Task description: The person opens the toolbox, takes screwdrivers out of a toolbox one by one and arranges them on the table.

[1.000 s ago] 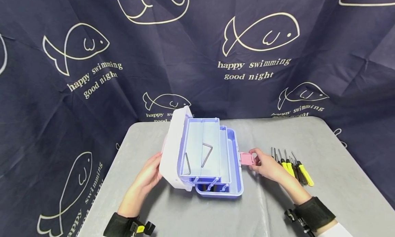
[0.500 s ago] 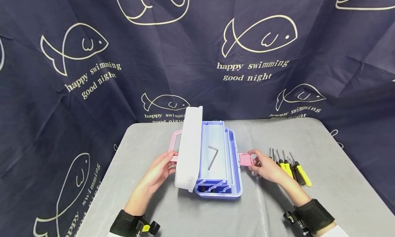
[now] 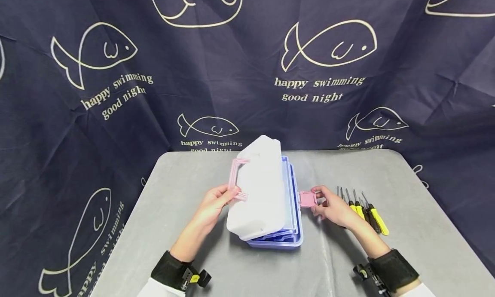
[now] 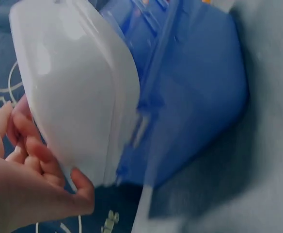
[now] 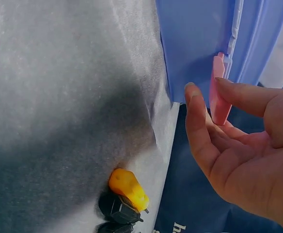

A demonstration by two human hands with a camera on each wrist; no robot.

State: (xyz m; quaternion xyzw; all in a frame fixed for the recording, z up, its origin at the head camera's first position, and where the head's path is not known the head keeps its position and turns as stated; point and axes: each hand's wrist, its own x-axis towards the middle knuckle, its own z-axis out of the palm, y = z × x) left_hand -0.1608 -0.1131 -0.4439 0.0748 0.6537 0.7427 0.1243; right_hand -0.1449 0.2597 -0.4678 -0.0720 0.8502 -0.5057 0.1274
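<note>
A toolbox with a white lid (image 3: 261, 185) and a blue base (image 3: 284, 245) stands mid-table, its lid tilted partly over the blue trays (image 3: 287, 194). My left hand (image 3: 212, 204) grips the pink carrying handle (image 3: 233, 174) on the lid, thumb on top. At the box's right side, my right hand (image 3: 334, 209) pinches the pink latch (image 3: 308, 199) between thumb and fingers; the right wrist view shows the latch (image 5: 219, 92) sticking out from the blue wall. What lies in the trays is hidden under the lid.
Several screwdrivers (image 3: 377, 219) with yellow and black handles lie to the right of my right hand on the grey table (image 3: 193, 168). A dark blue curtain (image 3: 247, 73) with fish drawings hangs behind the table.
My left hand has swung the lid up and rightward over the trays, covering the hex keys that showed there. My right hand stays on the latch.
</note>
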